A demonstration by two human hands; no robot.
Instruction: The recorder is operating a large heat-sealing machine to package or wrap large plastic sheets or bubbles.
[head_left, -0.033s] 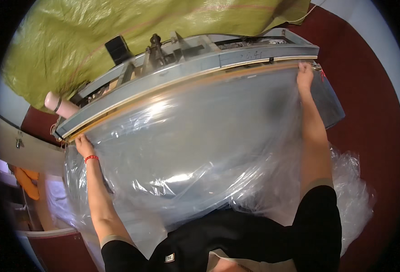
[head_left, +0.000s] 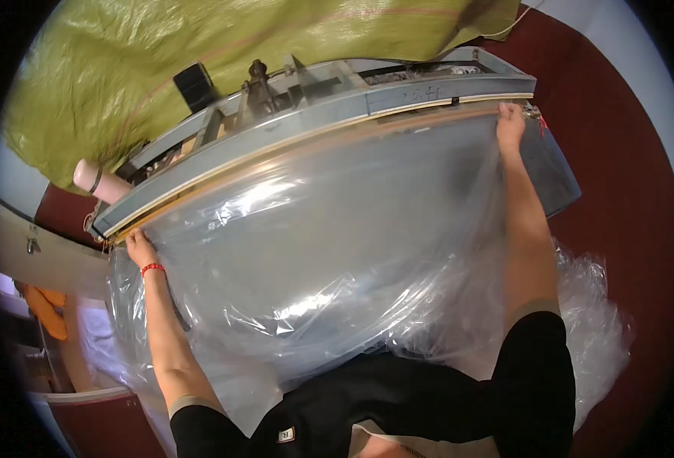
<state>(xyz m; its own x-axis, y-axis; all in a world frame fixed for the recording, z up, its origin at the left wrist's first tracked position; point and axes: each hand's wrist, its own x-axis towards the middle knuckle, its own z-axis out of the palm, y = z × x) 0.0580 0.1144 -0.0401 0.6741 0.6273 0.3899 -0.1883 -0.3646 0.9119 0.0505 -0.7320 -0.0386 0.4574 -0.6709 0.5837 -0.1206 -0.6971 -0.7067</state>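
Note:
Clear plastic film [head_left: 337,221] lies spread over a grey work surface and hangs in folds toward my body. My left hand [head_left: 140,248], with a red bracelet at the wrist, pinches the film's far edge near the left end of a long metal frame. At the frame's right end, my right hand [head_left: 511,126] has its fingers closed on the same edge. Between the hands the film is stretched along an orange-brown strip [head_left: 299,162] under the grey metal bar [head_left: 314,116]. Glare hides part of the film's surface.
Behind the frame hangs a yellow-green tarp [head_left: 123,76]. A dark phone-like object [head_left: 194,85] and a pink cylinder [head_left: 101,182] are at the frame's back and left end. Crumpled film [head_left: 593,328] bulges at the right above the dark red floor [head_left: 635,252].
Both hands keep their grip on the film at nearly the same places. The right hand has shifted very slightly left, and the film's glare and folds differ a little.

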